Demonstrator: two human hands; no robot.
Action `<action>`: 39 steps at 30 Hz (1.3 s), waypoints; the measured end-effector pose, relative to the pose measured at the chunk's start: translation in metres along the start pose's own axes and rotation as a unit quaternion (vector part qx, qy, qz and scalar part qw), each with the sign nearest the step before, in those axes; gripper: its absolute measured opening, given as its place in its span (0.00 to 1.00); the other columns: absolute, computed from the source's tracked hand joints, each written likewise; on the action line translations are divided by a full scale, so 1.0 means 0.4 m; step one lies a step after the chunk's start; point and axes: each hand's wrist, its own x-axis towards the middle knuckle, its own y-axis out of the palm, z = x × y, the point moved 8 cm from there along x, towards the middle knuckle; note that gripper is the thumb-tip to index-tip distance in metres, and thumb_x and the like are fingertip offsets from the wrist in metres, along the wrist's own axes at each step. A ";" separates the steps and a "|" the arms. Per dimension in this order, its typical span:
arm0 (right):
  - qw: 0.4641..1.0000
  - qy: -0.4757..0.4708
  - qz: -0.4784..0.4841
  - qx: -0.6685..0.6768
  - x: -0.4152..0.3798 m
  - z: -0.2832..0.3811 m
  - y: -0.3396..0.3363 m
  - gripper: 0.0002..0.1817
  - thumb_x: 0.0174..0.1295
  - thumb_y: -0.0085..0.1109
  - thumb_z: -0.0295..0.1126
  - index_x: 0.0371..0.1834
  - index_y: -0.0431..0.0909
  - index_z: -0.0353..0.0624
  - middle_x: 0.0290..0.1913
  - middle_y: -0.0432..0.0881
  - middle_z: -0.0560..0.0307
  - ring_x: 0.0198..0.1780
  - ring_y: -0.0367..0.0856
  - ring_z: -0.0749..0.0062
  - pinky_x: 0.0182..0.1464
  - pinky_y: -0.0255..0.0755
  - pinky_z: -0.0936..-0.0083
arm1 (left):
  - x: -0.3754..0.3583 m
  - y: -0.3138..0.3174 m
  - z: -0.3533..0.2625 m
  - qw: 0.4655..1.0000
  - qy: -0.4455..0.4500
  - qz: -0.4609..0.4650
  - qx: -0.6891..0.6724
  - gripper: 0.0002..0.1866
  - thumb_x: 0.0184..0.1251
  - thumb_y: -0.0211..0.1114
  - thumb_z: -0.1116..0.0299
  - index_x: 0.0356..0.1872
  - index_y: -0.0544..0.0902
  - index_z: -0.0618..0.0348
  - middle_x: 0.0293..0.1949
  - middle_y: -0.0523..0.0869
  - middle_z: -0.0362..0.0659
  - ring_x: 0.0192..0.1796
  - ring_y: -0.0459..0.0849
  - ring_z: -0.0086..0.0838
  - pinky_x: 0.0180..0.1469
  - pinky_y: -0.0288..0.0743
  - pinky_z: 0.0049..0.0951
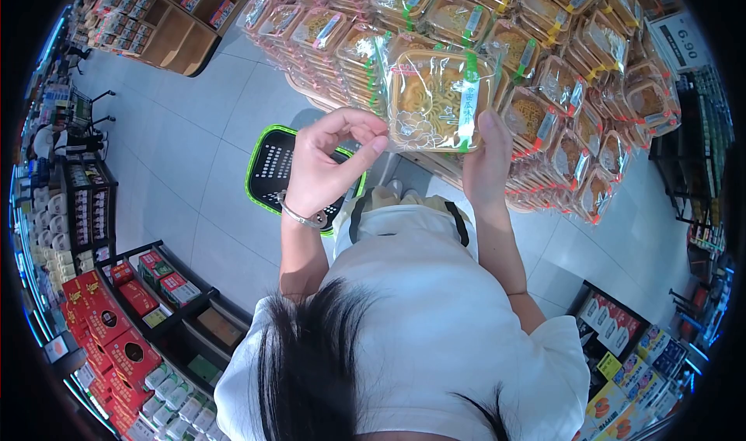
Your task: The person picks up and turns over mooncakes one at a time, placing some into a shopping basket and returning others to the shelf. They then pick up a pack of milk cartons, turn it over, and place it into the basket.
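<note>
A clear-wrapped mooncake pack (437, 103) with a green strip and a white label is held up in front of the stacked packs. My right hand (488, 157) grips its right edge, the thumb on the front. At the pack's lower left corner, my left hand (334, 157) pinches the edge of the wrapper between thumb and fingers; a bracelet is on that wrist. Behind the pack rise many similar wrapped packs (536, 118) with green, yellow, orange and red strips.
A black basket with a green rim (254, 165) stands on the floor, partly behind my left hand. A price sign (678, 43) is at the upper right. Shelves with red boxes (105, 317) are at the lower left, and a wooden shelf (175, 41) is at the upper left.
</note>
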 end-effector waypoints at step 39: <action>0.996 -0.025 0.035 -0.079 -0.027 0.012 0.014 0.16 0.70 0.45 0.33 0.54 0.71 0.34 0.42 0.78 0.60 0.41 0.73 0.85 0.43 0.69 0.84 | -0.020 0.002 -0.079 0.946 0.140 -0.119 0.268 0.04 0.59 0.65 0.78 0.34 0.83 0.67 0.32 0.86 0.44 0.33 0.84 0.24 0.39 0.76 0.22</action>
